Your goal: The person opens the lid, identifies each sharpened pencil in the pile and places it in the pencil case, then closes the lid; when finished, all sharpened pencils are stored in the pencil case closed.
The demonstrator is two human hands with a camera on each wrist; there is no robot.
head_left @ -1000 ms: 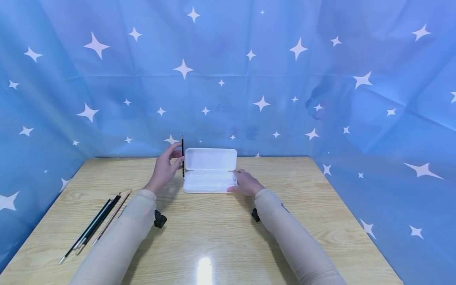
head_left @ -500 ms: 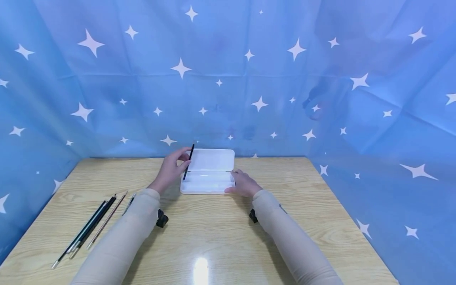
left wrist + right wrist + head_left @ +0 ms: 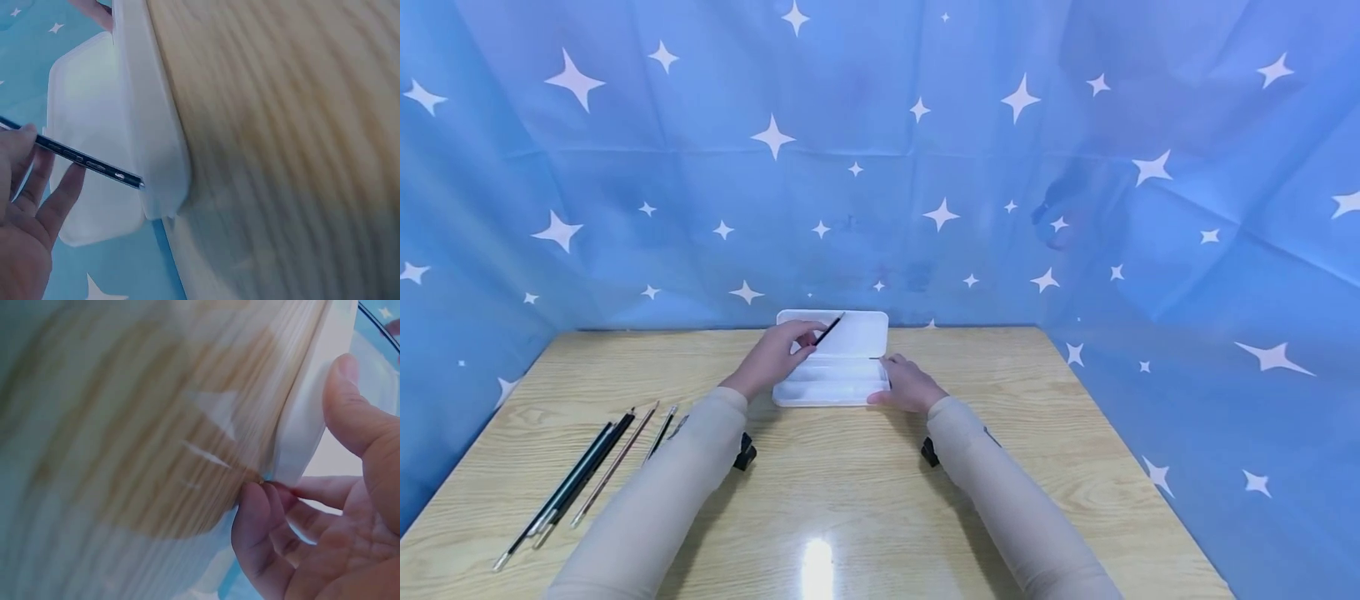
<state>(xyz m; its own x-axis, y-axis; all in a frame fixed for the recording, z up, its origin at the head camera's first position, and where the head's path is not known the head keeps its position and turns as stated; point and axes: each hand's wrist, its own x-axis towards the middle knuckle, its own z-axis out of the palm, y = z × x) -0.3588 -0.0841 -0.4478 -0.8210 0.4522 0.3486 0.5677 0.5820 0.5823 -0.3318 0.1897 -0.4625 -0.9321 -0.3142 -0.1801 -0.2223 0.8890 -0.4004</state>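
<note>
A white pencil case (image 3: 831, 392) lies on the table near its back edge, its lid (image 3: 865, 335) tipped up behind the tray. My left hand (image 3: 775, 358) pinches a black pencil (image 3: 829, 328) over the case's left part, slanting with its upper end toward the back right. Seen from the left wrist, the pencil (image 3: 94, 164) sits between thumb and fingers, and its lower end overlaps the case's rim. My right hand (image 3: 912, 387) grips the right end of the case. In the right wrist view, the thumb lies on the rim and the fingers reach beneath the corner.
Several dark pencils (image 3: 580, 475) lie bunched on the table's left side. Beside them are a reddish-brown pencil (image 3: 617, 461) and another dark pencil (image 3: 660, 433), partly behind the left sleeve (image 3: 655, 508). A blue star-patterned curtain (image 3: 880, 192) hangs behind the table.
The left hand has moved right with the black pencil, from beside the case to over it. The pencil has tilted from upright to slanting right. The right hand stays on the case.
</note>
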